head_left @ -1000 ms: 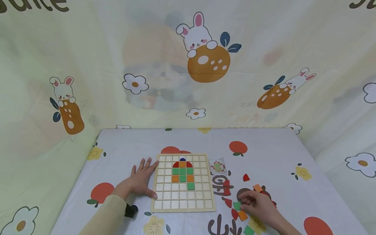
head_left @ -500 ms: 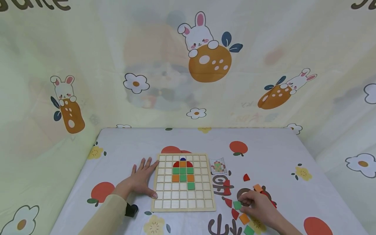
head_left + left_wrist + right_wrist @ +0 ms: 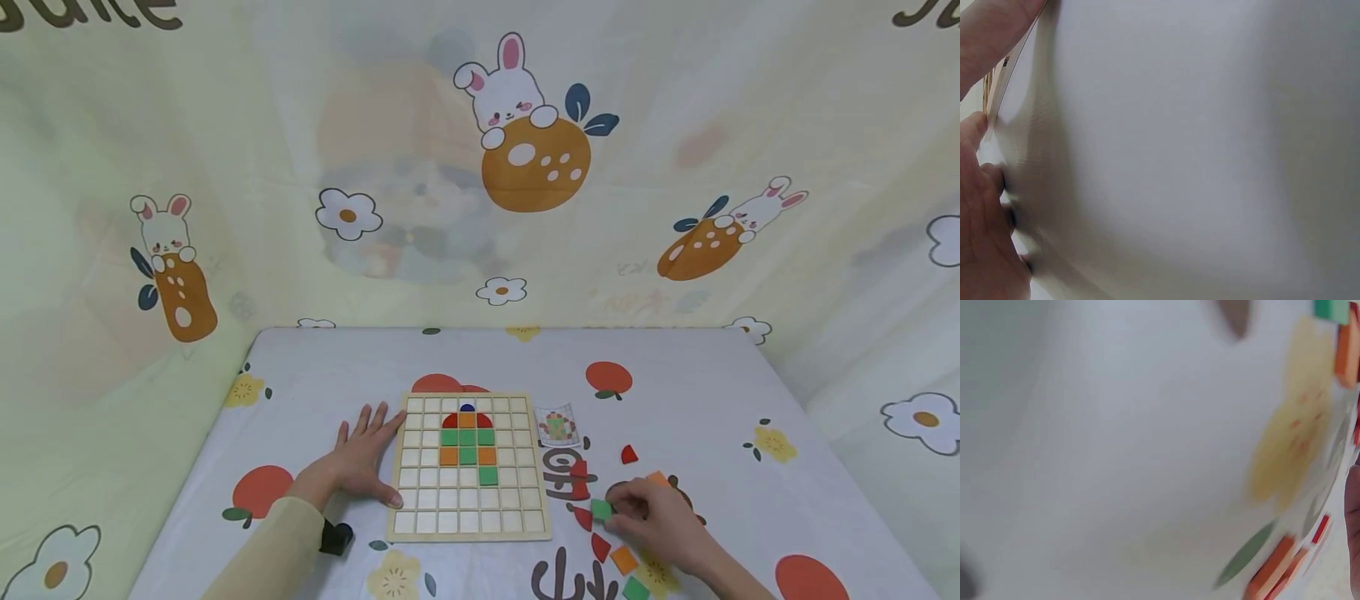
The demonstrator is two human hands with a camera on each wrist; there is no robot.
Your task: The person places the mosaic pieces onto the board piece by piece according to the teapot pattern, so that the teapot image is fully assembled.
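A wooden grid board (image 3: 468, 537) lies in the middle of the table in the head view. Its upper cells hold green, orange, red and blue pieces, among them a green square (image 3: 488, 476) lowest in the pattern. My left hand (image 3: 356, 462) spreads its straight fingers against the board's left edge, thumb and index finger touching the frame. To the right of the board my right hand (image 3: 660, 521) pinches a green square tile (image 3: 602, 510) at its right side. Only a sliver of that hand appears in the right wrist view, where the held tile cannot be made out.
A small pattern card (image 3: 557, 426) lies right of the board. Around my right hand are loose red pieces (image 3: 628, 454), an orange tile (image 3: 624, 560) and another green tile (image 3: 636, 588). A black object (image 3: 335, 538) sits by my left sleeve.
The green tile near my right fingertips has shifted slightly left and up, and my right hand has moved with it. My left hand and the board stay put.
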